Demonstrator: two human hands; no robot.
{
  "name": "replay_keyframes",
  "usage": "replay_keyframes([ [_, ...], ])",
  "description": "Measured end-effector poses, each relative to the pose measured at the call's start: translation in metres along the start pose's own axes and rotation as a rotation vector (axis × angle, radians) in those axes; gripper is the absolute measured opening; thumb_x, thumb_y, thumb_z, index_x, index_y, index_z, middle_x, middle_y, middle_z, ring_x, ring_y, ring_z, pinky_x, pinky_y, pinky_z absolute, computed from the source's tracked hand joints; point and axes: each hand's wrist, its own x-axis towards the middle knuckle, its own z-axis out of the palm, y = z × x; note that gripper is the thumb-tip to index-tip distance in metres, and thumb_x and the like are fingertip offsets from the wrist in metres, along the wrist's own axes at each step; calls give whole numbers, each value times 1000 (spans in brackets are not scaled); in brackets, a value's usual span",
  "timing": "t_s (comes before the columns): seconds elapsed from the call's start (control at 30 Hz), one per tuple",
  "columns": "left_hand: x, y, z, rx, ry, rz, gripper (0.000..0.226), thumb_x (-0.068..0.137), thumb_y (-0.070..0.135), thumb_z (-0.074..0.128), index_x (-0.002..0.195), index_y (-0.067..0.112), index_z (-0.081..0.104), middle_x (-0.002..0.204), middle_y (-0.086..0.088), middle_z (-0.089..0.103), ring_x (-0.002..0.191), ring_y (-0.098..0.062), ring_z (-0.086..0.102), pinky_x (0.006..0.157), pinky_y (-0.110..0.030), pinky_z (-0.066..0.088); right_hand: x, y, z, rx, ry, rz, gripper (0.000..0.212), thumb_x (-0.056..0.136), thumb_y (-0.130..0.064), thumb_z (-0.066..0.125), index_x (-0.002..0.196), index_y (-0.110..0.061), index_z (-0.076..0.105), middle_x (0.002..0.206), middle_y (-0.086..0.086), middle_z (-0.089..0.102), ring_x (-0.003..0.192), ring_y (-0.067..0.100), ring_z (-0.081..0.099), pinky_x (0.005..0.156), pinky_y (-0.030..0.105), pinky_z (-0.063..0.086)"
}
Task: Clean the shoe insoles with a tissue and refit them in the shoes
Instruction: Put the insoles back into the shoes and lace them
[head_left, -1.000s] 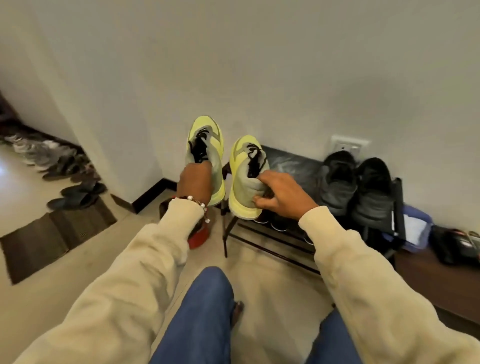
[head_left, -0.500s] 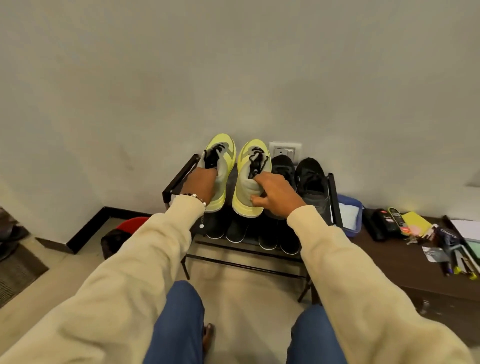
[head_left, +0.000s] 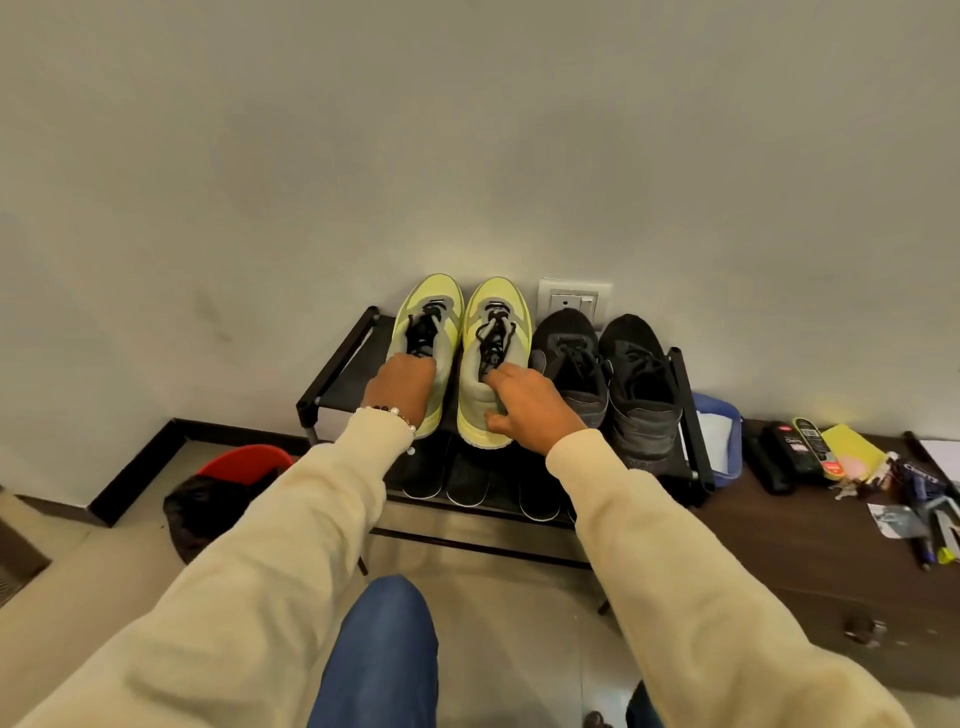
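A plain grey-white wall (head_left: 467, 130) with black skirting (head_left: 140, 457) and a white socket plate (head_left: 574, 299) meets pale floor tiles (head_left: 493, 623); a dark wooden desk (head_left: 810, 561) stands right.

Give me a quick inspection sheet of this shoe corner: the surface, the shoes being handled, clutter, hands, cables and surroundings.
Surface: black shoe rack against the wall, its top shelf carrying two pairs.
Job's things: left yellow shoe and right yellow shoe side by side, toes to the wall; no tissue or loose insole seen.
Clutter: pens, packets and papers on the dark cabinet; black shoes; red bin.
Hands: left hand grips the left shoe's heel; right hand holds the right shoe's heel.
Cables: nothing seen.
Surroundings: wall socket, tiled floor.
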Motion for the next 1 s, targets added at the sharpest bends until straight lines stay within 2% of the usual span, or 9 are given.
replay_keyframes([
  [0.37, 11, -6, -1, 12, -58, 2, 27, 90, 3, 57, 117, 4, 56, 115, -19, 58, 105, -35, 59, 86, -39, 50, 7, -2, 5, 95, -25, 47, 30, 82, -20, 63, 105, -4, 54, 105, 12, 55, 95, 29, 54, 76, 34, 41],
  [0.53, 12, -4, 2, 54, -30, 9, 26, 92, 2, 54, 118, 2, 55, 114, -19, 59, 105, -34, 59, 84, -37, 50, 13, -6, 6, 81, -34, 38, 30, 84, -19, 62, 107, -4, 52, 107, 13, 54, 97, 29, 54, 75, 32, 40],
  [0.77, 16, -11, 7, 6, -44, 67, 33, 91, 0, 54, 124, 1, 52, 119, -19, 59, 111, -34, 56, 90, -39, 48, 8, -5, 10, 138, -24, 70, 30, 85, -18, 60, 111, -5, 49, 114, 14, 53, 101, 31, 53, 77, 32, 38],
  [0.87, 11, -11, 8, -37, -38, 82, 47, 91, 0, 55, 137, 5, 44, 125, -18, 56, 117, -35, 51, 95, -39, 46, 6, -6, 14, 163, -28, 99, 36, 88, -17, 57, 120, -6, 45, 122, 15, 50, 108, 34, 50, 84, 36, 41],
  [1.0, 1, -11, 12, -136, -3, 82, 72, 85, -1, 62, 147, 16, 30, 132, -17, 46, 127, -37, 37, 102, -41, 40, 1, -8, 15, 186, -40, 122, 58, 89, -9, 55, 141, -8, 31, 144, 14, 37, 125, 35, 41, 102, 40, 37],
])
